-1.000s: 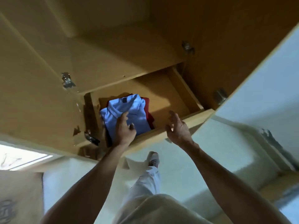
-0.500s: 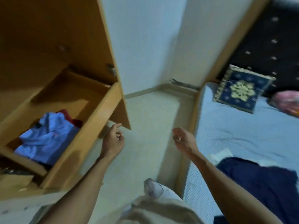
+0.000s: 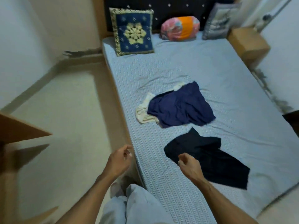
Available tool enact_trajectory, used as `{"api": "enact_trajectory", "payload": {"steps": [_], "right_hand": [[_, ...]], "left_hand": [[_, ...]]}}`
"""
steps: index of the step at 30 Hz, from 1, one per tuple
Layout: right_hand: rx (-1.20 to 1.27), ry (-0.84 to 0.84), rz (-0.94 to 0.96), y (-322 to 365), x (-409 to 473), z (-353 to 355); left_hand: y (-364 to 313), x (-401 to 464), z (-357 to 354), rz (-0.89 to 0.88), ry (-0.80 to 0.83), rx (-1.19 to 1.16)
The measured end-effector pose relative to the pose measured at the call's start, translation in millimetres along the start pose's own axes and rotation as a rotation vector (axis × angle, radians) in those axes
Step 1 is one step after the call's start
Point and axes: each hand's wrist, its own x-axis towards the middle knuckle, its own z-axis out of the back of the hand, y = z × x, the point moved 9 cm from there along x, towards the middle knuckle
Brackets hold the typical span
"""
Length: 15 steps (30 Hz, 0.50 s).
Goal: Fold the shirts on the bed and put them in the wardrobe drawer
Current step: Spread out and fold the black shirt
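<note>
The room is dimly and evenly lit, with a flat, slightly greenish-yellow cast and no visible lamp or window. Shadows are soft: a faint one lies on the floor (image 3: 61,120) beneath the wooden panel (image 3: 21,126) at the left edge, and the sheet's creases on the bed (image 3: 226,81) show only gentle shading. There is no glare. The whole picture is somewhat soft, and motion blur smears the left hand (image 3: 119,160), the right hand (image 3: 190,165) and the wooden panel. The black shirt (image 3: 208,159) loses nearly all detail in the low light. Wide-angle distortion bends the walls and bed edges outward toward the corners.
</note>
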Motion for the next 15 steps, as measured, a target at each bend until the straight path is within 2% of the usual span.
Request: {"api": "enact_trajectory", "payload": {"steps": [4, 10, 13, 15], "right_hand": [[0.005, 0.014, -0.099, -67, 48, -18], [-0.185, 0.099, -0.154, -139, 163, -80], [-0.324, 0.154, -0.168, -178, 233, -128], [-0.399, 0.169, -0.199, -198, 266, -157]], "left_hand": [[2, 50, -88, -0.041, 0.171, 0.042], [51, 129, -244, -0.117, 0.379, 0.159], [84, 162, -327, -0.218, 0.452, 0.273], [97, 176, -362, -0.285, 0.453, 0.432]]}}
